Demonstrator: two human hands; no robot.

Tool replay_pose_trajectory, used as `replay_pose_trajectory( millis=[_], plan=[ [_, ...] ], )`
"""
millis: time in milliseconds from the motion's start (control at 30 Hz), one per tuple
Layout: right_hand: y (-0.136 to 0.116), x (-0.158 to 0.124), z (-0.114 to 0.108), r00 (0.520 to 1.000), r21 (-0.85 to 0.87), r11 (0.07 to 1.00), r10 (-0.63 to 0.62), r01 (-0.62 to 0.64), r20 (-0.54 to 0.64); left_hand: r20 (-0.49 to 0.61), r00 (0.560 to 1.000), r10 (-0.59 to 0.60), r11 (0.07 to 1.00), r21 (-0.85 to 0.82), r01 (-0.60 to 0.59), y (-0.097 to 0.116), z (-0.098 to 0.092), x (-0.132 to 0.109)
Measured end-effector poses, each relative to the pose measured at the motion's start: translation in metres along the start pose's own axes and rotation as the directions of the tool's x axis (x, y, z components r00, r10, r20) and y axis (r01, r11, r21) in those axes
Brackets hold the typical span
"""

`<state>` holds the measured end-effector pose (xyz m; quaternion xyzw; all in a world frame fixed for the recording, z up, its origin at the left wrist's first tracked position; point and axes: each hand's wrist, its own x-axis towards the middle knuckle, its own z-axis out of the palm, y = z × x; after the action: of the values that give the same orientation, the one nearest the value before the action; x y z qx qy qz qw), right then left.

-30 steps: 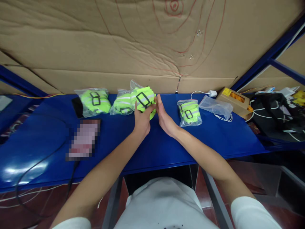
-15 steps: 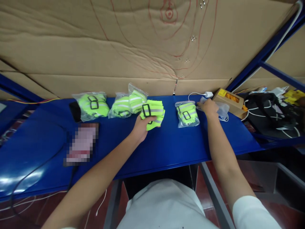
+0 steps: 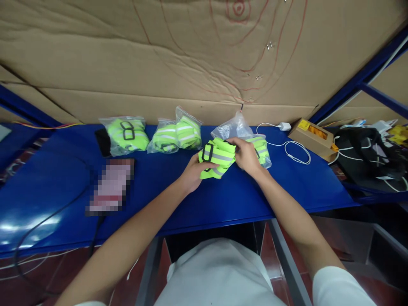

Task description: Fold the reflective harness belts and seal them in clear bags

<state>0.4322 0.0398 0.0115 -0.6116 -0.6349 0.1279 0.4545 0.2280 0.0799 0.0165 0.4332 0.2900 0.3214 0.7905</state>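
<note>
My left hand [image 3: 192,173] grips a folded neon-yellow reflective strap bundle [image 3: 219,156] with silver stripes and black slide buckles, thumb across its front. My right hand [image 3: 247,156] closes its fingertips on the bundle's upper right edge. Just behind these fingers is a clear plastic bag [image 3: 234,126]; whether the hand still touches it is hidden. Partly covered by my right hand, a bagged reflective strap [image 3: 262,148] lies on the table. To the left, more neon straps lie in clear bags: one bag [image 3: 127,135] at far left and two bags [image 3: 177,135] side by side.
The blue table [image 3: 191,208] backs onto a cardboard wall [image 3: 111,63]. A phone with a blurred screen [image 3: 111,185] lies left, a dark flat object [image 3: 102,142] behind it. A white cable [image 3: 298,153], a cardboard box [image 3: 312,136] and black gear [image 3: 366,148] are at right.
My right hand has come left from the table's right side to the strap bundle. The clear bag has moved with it and is now behind the bundle. My left hand keeps its hold.
</note>
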Motion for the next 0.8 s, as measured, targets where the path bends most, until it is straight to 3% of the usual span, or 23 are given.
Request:
replay_pose_trajectory(
  millis=[100,233,533,667,800],
  plan=[
    [0.000,-0.004,0.014,0.999,0.097,0.995,0.035,-0.038,0.028,-0.054,0.998,0.025,1.000,0.012,-0.024,-0.002,-0.002,0.005],
    [0.007,-0.003,0.014,0.995,0.226,0.969,0.098,-0.103,0.036,-0.093,0.995,0.037,0.999,0.038,-0.034,-0.003,-0.005,0.007],
    [0.000,0.001,0.007,0.990,0.360,0.925,0.139,-0.121,-0.023,0.019,0.994,-0.112,0.980,0.170,0.107,0.011,-0.012,0.009],
    [-0.001,0.001,0.000,0.997,0.313,0.947,0.078,-0.077,0.008,-0.015,0.994,-0.112,0.976,0.185,0.113,0.011,-0.014,0.009],
    [-0.002,-0.001,-0.008,0.996,0.121,0.989,-0.092,0.089,0.014,0.036,0.993,-0.109,0.974,0.205,0.100,0.009,-0.015,0.010]
  ],
)
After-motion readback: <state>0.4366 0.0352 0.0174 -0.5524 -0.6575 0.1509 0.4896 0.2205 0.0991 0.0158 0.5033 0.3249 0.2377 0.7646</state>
